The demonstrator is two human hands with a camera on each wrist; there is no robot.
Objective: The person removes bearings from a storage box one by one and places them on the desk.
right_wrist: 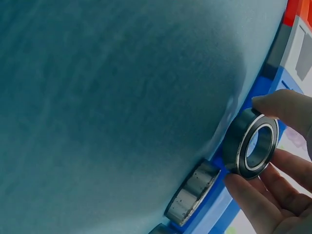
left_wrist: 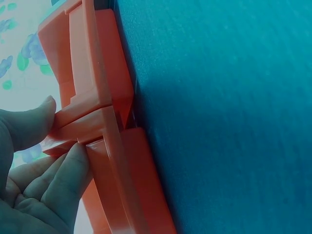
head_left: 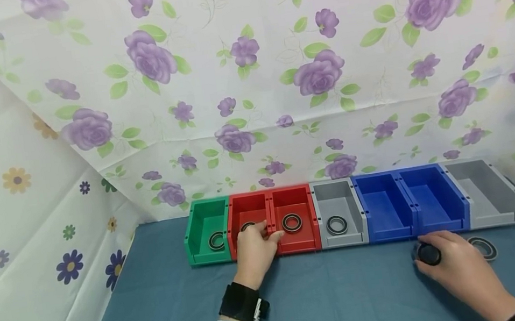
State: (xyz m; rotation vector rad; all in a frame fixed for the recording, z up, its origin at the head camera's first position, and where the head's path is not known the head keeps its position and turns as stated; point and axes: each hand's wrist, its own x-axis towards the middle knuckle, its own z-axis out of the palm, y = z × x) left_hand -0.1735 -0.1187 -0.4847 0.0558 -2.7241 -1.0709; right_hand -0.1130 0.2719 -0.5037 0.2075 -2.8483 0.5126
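My left hand (head_left: 255, 253) pinches the adjoining walls of the two red bins (left_wrist: 80, 122), thumb on one side and fingers on the other. One bearing (head_left: 292, 223) lies in the right red bin; another bearing (head_left: 248, 226) in the left one is partly hidden by that hand. Between thumb and fingers, my right hand (head_left: 461, 258) holds a dark-sided ball bearing (right_wrist: 251, 144) above the cloth, in front of the blue bins (head_left: 386, 214). On the cloth beside that hand lies a bearing (head_left: 484, 248), partly covered by it in the head view.
The bins stand in a row along the back of the blue cloth (head_left: 328, 292). A green bin (head_left: 206, 216) and a grey bin (head_left: 336, 199) each hold one bearing. Another grey bin (head_left: 480, 185) ends the row at right. Flowered sheets (head_left: 275, 71) hang behind and at the sides.
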